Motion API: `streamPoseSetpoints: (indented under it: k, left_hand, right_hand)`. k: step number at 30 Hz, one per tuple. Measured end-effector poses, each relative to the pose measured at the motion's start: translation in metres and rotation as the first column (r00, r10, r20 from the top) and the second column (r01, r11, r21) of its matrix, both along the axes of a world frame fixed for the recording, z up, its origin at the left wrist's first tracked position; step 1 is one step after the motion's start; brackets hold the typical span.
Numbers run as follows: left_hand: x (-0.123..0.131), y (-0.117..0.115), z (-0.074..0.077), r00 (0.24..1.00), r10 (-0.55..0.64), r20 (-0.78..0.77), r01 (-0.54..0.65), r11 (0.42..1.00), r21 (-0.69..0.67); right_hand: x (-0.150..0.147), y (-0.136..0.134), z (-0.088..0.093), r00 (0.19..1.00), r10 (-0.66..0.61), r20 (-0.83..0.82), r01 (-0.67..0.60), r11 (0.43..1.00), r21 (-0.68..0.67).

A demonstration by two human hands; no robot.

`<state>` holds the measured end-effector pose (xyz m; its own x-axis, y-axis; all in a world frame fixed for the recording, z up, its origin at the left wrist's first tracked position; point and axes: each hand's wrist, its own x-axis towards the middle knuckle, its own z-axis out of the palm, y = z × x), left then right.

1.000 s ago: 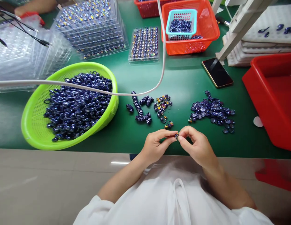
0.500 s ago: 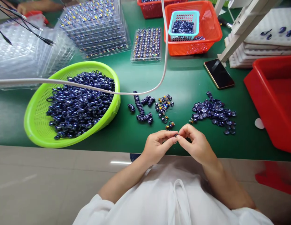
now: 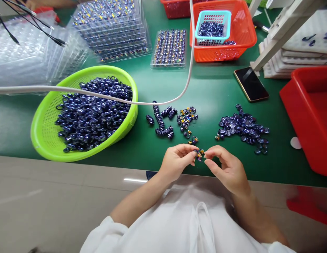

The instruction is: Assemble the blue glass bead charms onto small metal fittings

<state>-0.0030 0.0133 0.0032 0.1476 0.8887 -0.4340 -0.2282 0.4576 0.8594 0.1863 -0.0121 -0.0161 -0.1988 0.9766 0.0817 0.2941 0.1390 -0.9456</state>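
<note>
Observed: small blue-and-yellow piece [image 3: 199, 153] right of green basket [image 3: 43, 123], well apart from it, pinched between thumb and forefinger of left hand [image 3: 176, 163]. Fingertips of right hand [image 3: 226, 168] curl just beside the piece; whether they grip it, cannot tell. Step judged: fitting small parts together. Next move calls for fine fingertip alignment

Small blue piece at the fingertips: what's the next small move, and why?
Probably set the small blue piece, pinched between left hand and right hand, beside the coloured pieces: it shows similar yellow bits.
</note>
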Motion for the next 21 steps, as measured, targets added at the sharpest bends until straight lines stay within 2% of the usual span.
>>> streamPoseSetpoints:
  k: [8, 13, 16, 21]
  left_hand:
    - [0.004, -0.001, -0.002, 0.998, -0.058, -0.026, 0.059, 0.997, 0.053]
    - [0.008, -0.003, -0.004, 0.983, -0.040, -0.179, 0.065, 0.988, 0.137]
    - [0.007, -0.004, -0.008, 0.958, -0.071, -0.277, 0.121, 0.979, 0.166]
    - [0.003, -0.007, -0.011, 0.913, -0.143, -0.382, 0.256, 0.930, 0.263]
  right_hand:
    - [-0.010, 0.002, 0.000, 0.997, -0.040, 0.067, 0.023, 0.972, 0.233]
    - [-0.013, 0.004, -0.002, 0.982, -0.070, 0.174, -0.003, 0.923, 0.386]
    - [-0.011, 0.004, -0.001, 0.974, -0.042, 0.224, -0.038, 0.940, 0.340]
    - [-0.005, 0.007, 0.006, 0.969, 0.033, 0.246, -0.072, 0.986, 0.153]
